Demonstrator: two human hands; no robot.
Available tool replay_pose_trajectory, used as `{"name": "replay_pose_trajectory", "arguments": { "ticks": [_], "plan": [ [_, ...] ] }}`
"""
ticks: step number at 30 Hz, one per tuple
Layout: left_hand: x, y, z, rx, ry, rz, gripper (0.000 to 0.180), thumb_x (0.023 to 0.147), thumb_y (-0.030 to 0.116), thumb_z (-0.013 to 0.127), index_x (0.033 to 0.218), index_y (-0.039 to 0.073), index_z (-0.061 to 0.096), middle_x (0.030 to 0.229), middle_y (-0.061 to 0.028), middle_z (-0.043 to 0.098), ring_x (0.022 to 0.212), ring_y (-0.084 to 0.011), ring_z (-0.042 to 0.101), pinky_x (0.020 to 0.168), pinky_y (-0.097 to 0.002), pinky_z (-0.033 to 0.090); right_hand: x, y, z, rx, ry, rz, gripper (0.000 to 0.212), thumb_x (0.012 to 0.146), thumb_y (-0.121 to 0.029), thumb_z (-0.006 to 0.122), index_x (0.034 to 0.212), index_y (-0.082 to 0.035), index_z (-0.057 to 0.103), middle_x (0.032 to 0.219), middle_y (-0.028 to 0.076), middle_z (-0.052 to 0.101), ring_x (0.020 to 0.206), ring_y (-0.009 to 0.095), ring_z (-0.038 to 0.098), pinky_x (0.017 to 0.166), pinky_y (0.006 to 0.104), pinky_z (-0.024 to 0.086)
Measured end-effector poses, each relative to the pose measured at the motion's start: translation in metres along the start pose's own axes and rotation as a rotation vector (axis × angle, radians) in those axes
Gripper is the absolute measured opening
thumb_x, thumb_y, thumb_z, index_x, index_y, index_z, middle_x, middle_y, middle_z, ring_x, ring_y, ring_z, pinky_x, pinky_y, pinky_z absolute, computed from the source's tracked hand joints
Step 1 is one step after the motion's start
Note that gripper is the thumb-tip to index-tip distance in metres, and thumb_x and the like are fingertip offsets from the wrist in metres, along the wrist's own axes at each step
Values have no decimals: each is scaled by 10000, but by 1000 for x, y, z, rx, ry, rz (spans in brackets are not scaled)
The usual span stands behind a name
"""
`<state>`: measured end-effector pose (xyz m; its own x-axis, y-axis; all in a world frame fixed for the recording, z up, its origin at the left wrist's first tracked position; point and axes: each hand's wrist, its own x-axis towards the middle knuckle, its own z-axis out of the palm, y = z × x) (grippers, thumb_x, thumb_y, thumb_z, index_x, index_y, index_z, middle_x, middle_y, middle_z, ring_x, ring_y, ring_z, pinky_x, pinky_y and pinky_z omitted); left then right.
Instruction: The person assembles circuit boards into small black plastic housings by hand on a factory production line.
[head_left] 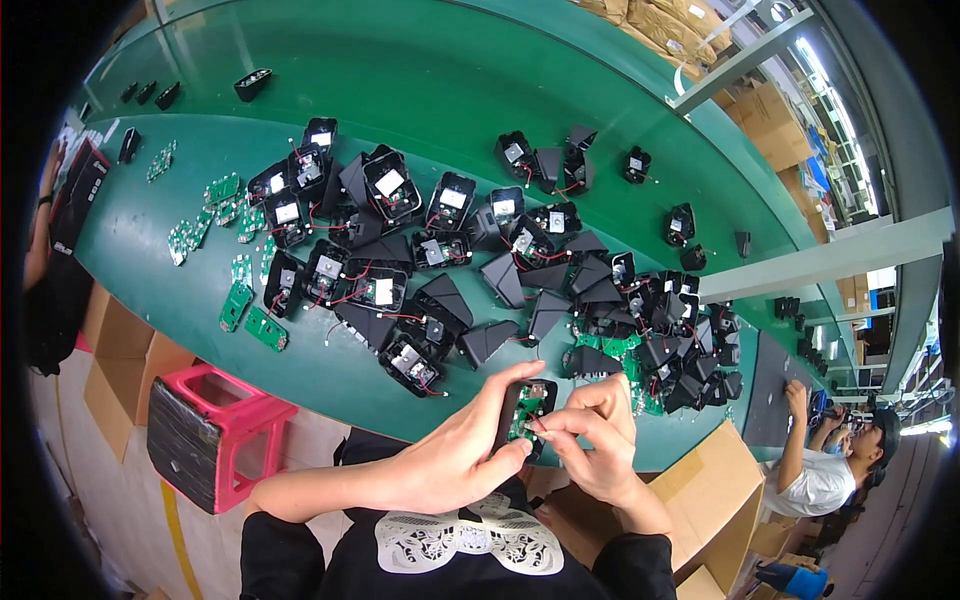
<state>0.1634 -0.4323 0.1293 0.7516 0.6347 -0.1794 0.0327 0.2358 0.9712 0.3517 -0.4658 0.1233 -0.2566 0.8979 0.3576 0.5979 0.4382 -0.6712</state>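
Observation:
Close to my body, over the table's near edge, my left hand wraps round a small black plastic housing with a green circuit board inside. My right hand is at the housing's right side. Its thumb and forefinger pinch a thin red wire just above the board; the wire's end is hidden by the fingertips. Beyond my hands, many black housings lie heaped on the green table, some with red wires. Loose green circuit boards lie to the left.
More green boards lie among the housings on the right. Cardboard boxes stand at the table's near side, and a pink stool at lower left. A co-worker is at the right; another person's arm shows at far left.

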Motion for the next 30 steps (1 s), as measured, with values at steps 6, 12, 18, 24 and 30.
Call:
{"name": "replay_pose_trajectory", "arguments": {
  "ticks": [6, 12, 18, 24, 30],
  "plan": [
    [1, -11, -1, 180, 37, 199, 619, 841, 76, 459, 1343, 23, 101, 1195, -181, 376, 940, -228, 526, 870, -325, 399, -2, 2, 0, -155, 46, -173, 306, 528, -40, 736, 809, -140, 668, 744, -18, 474, 675, 165, 432, 573, 273, 336],
    [0, -5, 1, 62, -18, 98, 638, 841, 78, 465, 1344, 3, 78, 1230, -191, 356, 1105, -247, 429, 952, -347, 317, -14, 7, 6, -383, 214, -374, 310, 530, -98, 734, 827, -161, 675, 741, -36, 463, 665, 148, 427, 555, 249, 340],
    [0, -1, 1, 91, -32, 123, 621, 855, 99, 450, 1323, -50, 71, 1300, -277, 271, 1221, -345, 339, 997, -380, 278, -10, 6, 0, -288, 129, -278, 290, 549, -99, 713, 833, -144, 675, 745, -27, 451, 690, 148, 432, 537, 237, 347],
    [-2, -2, 5, 154, 36, 172, 622, 846, 97, 472, 1309, -62, 90, 1272, -287, 295, 1185, -380, 375, 967, -394, 319, -21, 4, 6, -524, 192, -423, 227, 610, -63, 733, 781, -157, 617, 756, -24, 449, 673, 159, 435, 581, 267, 333],
    [-3, -14, 17, 202, 149, 355, 614, 817, 58, 496, 1295, -57, 128, 1241, -284, 329, 1095, -393, 446, 914, -398, 370, -12, 0, 1, -194, 145, -281, 228, 598, -24, 730, 801, -81, 644, 745, 2, 484, 658, 158, 467, 560, 259, 368]
  ]
}}
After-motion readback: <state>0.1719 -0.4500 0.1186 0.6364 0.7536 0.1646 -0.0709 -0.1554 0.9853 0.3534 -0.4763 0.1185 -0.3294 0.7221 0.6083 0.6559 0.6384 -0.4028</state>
